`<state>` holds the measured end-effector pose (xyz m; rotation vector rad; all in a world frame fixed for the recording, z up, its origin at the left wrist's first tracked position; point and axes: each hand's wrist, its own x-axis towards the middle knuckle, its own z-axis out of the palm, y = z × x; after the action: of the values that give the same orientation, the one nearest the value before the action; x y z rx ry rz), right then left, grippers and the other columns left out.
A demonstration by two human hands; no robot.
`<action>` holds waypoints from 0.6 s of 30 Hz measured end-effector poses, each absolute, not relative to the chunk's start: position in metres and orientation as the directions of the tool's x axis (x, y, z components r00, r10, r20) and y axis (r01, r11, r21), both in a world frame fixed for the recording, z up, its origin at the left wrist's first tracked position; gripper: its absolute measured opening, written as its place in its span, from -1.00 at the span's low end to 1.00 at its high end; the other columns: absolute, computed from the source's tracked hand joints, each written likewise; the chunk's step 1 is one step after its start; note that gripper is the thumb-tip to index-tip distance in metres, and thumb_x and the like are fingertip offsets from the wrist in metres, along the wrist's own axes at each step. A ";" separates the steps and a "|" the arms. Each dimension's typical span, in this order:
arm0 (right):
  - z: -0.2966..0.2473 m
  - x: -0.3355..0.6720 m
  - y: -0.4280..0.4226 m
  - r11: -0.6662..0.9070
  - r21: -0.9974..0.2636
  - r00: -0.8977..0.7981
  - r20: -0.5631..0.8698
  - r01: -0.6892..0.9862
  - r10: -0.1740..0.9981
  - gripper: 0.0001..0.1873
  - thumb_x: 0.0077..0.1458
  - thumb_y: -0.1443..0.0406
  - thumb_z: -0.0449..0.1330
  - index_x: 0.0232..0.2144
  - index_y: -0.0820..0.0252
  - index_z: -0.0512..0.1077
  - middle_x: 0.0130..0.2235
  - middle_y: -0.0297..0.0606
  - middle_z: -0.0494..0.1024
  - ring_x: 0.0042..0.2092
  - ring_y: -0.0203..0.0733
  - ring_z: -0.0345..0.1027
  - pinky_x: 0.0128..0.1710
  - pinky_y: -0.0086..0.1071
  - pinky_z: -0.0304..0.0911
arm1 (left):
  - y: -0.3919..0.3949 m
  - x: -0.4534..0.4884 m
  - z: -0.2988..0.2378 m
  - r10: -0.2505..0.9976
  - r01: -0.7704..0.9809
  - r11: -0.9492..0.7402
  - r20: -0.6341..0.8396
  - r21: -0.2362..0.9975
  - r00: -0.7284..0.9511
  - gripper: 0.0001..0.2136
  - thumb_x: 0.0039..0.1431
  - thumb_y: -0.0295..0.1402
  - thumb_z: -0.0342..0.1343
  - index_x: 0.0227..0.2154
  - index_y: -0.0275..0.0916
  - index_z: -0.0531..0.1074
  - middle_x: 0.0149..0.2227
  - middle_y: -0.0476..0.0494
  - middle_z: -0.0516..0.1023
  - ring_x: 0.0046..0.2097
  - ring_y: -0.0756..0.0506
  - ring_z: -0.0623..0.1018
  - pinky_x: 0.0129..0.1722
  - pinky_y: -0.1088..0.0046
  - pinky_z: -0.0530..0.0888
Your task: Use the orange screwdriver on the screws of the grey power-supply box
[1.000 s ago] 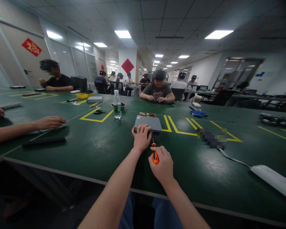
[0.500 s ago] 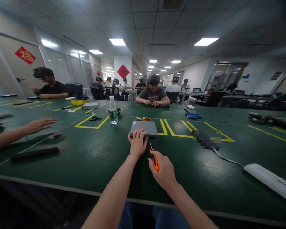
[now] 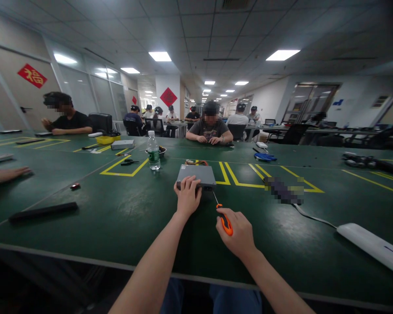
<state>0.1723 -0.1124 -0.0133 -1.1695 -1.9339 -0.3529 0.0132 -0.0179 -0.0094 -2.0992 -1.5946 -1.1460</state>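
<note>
A grey metal computer power supply (image 3: 201, 174) lies on the green table in front of me, with coloured wires at its far side. My left hand (image 3: 188, 195) grips its near left part, fingers over the top; the thumb side is by the front face. In my right hand (image 3: 236, 227) is an orange and black screwdriver (image 3: 226, 223), slanting up toward the near right corner of the power supply. Its thin shaft ends close to that corner; whether the tip touches cannot be made out.
Left of the power supply stands a water bottle (image 3: 153, 150), with a bowl (image 3: 162, 151) behind it. A black bar (image 3: 44, 211) lies at the left. At the right are a white power strip (image 3: 370, 244) and blue cable (image 3: 265, 156). A co-worker's hand (image 3: 9, 174) rests far left.
My right hand has shifted right with the screwdriver, its tip now nearer the right corner. My left hand stays on the power supply. The co-worker's hand has drawn back left.
</note>
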 end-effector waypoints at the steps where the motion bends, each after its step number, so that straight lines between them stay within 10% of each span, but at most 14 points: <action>1: -0.013 0.173 -0.112 0.517 -0.173 -0.213 0.769 0.838 0.602 -0.82 0.05 0.30 0.04 -0.26 0.23 0.34 -0.37 -0.29 0.47 -0.42 -0.29 0.29 -0.35 -0.40 0.14 | -0.018 0.013 -0.009 0.692 0.901 -0.360 0.717 0.241 0.085 -0.76 0.15 -0.32 -0.07 -0.10 -0.05 0.27 0.07 -0.10 0.30 0.14 -0.16 0.17 0.08 0.01 0.04; 18: -0.012 0.170 -0.113 0.453 -0.217 -0.129 0.776 0.865 0.618 -0.78 0.09 0.26 0.02 -0.23 0.24 0.32 -0.39 -0.28 0.46 -0.46 -0.31 0.28 -0.37 -0.41 0.13 | -0.016 0.015 -0.011 0.679 0.892 -0.366 0.732 0.265 0.061 -0.76 0.12 -0.32 -0.03 -0.12 -0.05 0.27 0.06 -0.07 0.31 0.13 -0.15 0.19 0.08 0.04 0.03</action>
<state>0.1705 -0.1128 -0.0120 -1.2555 -1.8415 -0.3612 0.0149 -0.0164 -0.0111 -2.0835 -1.5923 -1.1961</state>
